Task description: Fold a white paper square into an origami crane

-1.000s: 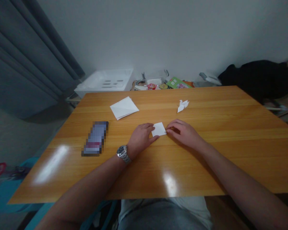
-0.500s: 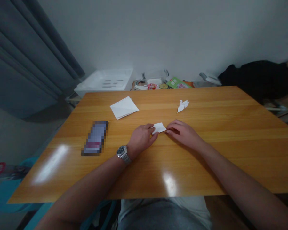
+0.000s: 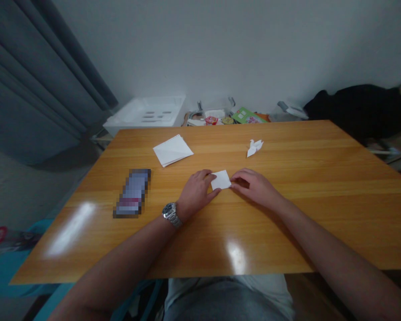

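Observation:
A small folded piece of white paper [image 3: 221, 180] lies on the wooden table [image 3: 287, 178] between my hands, roughly square in outline. My left hand [image 3: 196, 189], with a metal watch [image 3: 171, 214] at its wrist, holds the paper's left side between forefinger and thumb. At the right edge, the fingertips and thumb of my right hand [image 3: 254, 186] pinch the paper's corner. Beyond my right hand rests a folded white paper crane [image 3: 254, 148]. A stack of white paper sheets [image 3: 173, 150] lies farther back, to the left.
A phone [image 3: 132, 193] with a blurred screen lies left of my left hand. Behind the table's far edge are a white foam box [image 3: 150, 111], a green booklet [image 3: 249, 116] and assorted items. Black cloth [image 3: 361, 109] is at the right; a blue chair [image 3: 13, 276] stands lower left.
The folded paper shows a broader, squarer face now, where its right side came to a point before. My hands have shifted only slightly.

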Motion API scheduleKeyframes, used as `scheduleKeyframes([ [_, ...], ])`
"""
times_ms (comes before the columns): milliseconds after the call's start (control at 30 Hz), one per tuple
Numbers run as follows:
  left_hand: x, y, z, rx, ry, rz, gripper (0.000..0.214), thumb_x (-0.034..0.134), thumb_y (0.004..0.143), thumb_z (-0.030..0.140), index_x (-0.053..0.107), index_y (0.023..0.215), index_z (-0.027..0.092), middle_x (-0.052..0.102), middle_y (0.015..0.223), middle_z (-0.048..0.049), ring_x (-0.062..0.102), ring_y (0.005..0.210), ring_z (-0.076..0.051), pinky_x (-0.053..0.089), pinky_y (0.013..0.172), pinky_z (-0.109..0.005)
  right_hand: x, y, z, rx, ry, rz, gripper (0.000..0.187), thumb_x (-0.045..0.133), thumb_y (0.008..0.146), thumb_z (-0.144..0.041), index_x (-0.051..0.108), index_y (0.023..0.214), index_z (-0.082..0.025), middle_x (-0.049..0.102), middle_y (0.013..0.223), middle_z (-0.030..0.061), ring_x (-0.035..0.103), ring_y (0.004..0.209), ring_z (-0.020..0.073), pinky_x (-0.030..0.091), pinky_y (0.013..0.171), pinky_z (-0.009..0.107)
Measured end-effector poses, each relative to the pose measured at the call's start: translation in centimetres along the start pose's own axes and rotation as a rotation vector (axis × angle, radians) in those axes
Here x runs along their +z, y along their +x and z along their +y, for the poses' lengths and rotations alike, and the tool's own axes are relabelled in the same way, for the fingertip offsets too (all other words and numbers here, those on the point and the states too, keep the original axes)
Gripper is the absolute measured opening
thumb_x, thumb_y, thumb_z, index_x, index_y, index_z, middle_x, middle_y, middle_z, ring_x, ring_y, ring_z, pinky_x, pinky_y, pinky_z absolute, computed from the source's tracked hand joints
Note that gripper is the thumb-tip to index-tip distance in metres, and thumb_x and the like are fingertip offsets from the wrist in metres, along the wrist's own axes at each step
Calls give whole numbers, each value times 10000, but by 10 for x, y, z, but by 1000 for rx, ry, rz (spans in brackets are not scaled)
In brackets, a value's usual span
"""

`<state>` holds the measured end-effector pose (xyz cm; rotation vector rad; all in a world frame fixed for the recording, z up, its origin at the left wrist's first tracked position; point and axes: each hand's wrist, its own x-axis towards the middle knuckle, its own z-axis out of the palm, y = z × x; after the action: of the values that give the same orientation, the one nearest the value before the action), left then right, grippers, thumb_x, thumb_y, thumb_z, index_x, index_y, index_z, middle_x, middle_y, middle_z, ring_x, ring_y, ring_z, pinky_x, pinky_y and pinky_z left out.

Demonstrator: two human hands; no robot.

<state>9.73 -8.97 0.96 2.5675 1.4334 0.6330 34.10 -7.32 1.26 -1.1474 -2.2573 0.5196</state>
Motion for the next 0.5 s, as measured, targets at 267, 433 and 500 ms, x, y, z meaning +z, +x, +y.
scheduleKeyframes([
  [267,-1,1,1,-2,-46,17,528,682,888,354,502,1353,180,570,1252,-119,555,1147,-272,461,1032,-429,5,0,2,-13,-36,16,282,674,895,-296,656,1163,-211,663,1111,97,614,1051,260,497,939,424],
  [433,-1,2,2,45,-105,56,601,717,859,272,454,1397,223,516,1288,-109,545,1171,-269,465,1052,-450,10,-1,4,41,2,33,401,683,880,-290,601,1269,-230,641,1182,105,604,1101,272,490,979,456],
  [500,-1,2,3,66,-135,50,612,706,862,226,436,1411,232,500,1287,-106,552,1158,-259,479,1043,-446,12,-1,6,97,69,76,511,697,862,-289,541,1347,-248,632,1211,101,616,1085,263,507,958,450],
])
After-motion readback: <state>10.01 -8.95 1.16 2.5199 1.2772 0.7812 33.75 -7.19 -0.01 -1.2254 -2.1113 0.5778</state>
